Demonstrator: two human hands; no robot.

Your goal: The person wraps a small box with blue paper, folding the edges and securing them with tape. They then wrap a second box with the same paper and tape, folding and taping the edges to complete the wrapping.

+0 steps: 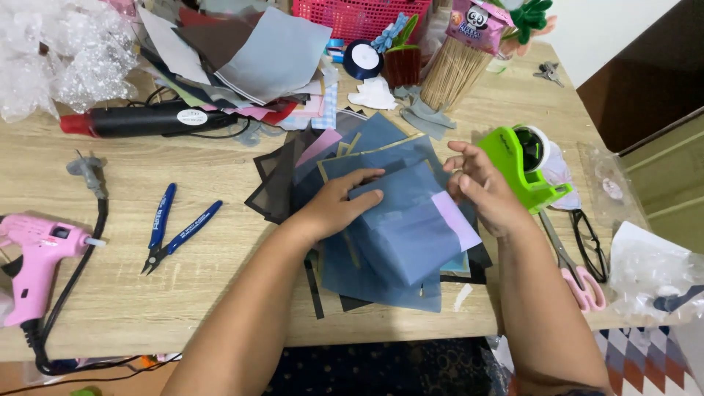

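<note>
The left hand (339, 202) presses flat on a blue-grey folded sheet (407, 231) atop a stack of dark sheets (282, 183), while the right hand (484, 192) hovers open-fingered at its edge, beside a green tape dispenser (522, 167) on the wooden table (183, 293).

A folded blue-grey sheet (407, 235) lies flat on top of a messy pile of thin sheets, in the middle of the table near the front edge. It is soft blue, a bit see-through, and turned a little slantwise. A pale purple piece (456, 220) peeks out at its right edge, and darker blue and black sheets (282, 183) spread out under it to the left and far side.
</note>
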